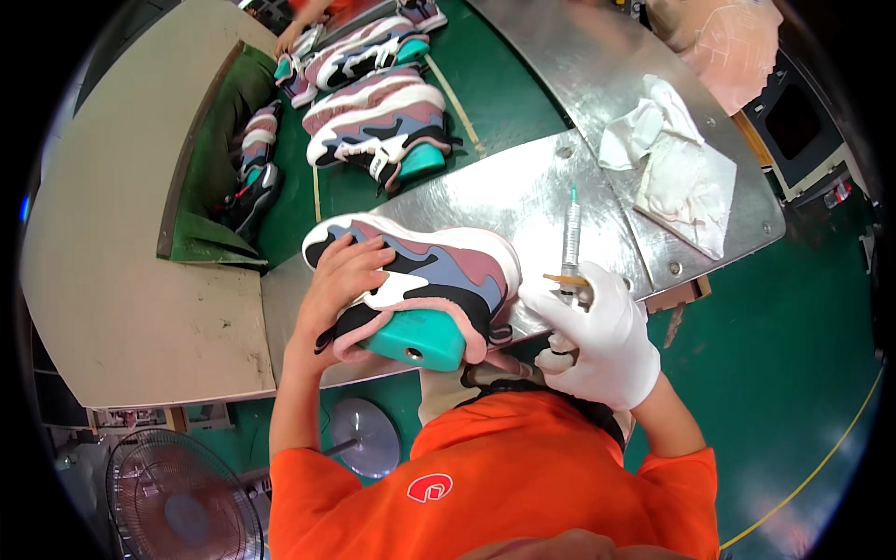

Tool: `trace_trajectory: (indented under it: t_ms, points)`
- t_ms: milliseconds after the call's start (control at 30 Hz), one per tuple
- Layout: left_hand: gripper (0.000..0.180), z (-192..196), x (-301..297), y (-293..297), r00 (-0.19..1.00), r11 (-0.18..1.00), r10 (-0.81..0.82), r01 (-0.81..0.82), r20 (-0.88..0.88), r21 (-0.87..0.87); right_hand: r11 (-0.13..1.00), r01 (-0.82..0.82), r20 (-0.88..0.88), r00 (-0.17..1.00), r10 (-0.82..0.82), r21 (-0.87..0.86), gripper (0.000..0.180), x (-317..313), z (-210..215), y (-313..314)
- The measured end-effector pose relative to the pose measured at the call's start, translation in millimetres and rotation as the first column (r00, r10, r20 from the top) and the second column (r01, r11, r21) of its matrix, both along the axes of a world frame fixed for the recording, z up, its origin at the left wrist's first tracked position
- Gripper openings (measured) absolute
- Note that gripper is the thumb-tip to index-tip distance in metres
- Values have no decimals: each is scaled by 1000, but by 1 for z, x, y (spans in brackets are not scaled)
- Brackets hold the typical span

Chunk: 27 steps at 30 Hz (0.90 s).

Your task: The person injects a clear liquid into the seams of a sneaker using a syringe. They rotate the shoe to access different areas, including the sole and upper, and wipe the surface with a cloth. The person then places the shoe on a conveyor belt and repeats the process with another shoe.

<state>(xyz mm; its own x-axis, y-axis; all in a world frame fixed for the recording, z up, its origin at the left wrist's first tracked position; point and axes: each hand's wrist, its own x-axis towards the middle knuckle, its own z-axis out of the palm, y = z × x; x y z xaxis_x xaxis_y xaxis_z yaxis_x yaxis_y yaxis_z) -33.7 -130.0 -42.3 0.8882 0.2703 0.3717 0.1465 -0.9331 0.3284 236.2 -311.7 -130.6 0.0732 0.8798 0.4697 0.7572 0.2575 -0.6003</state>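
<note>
My bare left hand [329,285] grips a sneaker [437,266] in mauve, grey-blue, black and white, its fingers spread over the upper. The shoe lies on its side at the near edge of the metal table, its white sole facing away. A teal shoe last [411,338] fills its opening, with a round hole showing. To the right of the shoe, apart from it, my white-gloved right hand [607,341] is closed around a clear syringe [571,233], whose green tip points away from me. A thin tan stick [566,279] crosses the syringe at the fingers.
Beyond the metal table [523,201], several similar sneakers [383,131] lie on a green conveyor [495,84]. Crumpled white cloths [686,182] lie at right. A beige housing [121,233] with a green curtain stands left; a fan [187,504] is below. Another person's hand [297,33] shows at far left.
</note>
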Motion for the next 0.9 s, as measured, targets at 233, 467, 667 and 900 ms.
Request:
trace_trajectory:
  t_ms: [233, 467, 667, 900]
  points:
    - [73, -21, -14, -11, 892, 930, 316, -223, 323, -292, 985, 126, -89, 989, -116, 119, 66, 10, 6, -8]
    - [85, -18, -1, -32, 676, 693, 570, -92, 466, -715, 957, 184, -115, 980, -161, 226, 72, 3, 1, -5]
    - [88, -17, -4, -38, 652, 686, 586, -82, 482, -723, 965, 190, -84, 981, -177, 179, 84, -3, 1, -9]
    - [90, -14, -6, -49, 652, 694, 590, -108, 476, -712, 968, 170, -74, 984, -159, 182, 103, -1, -4, -12]
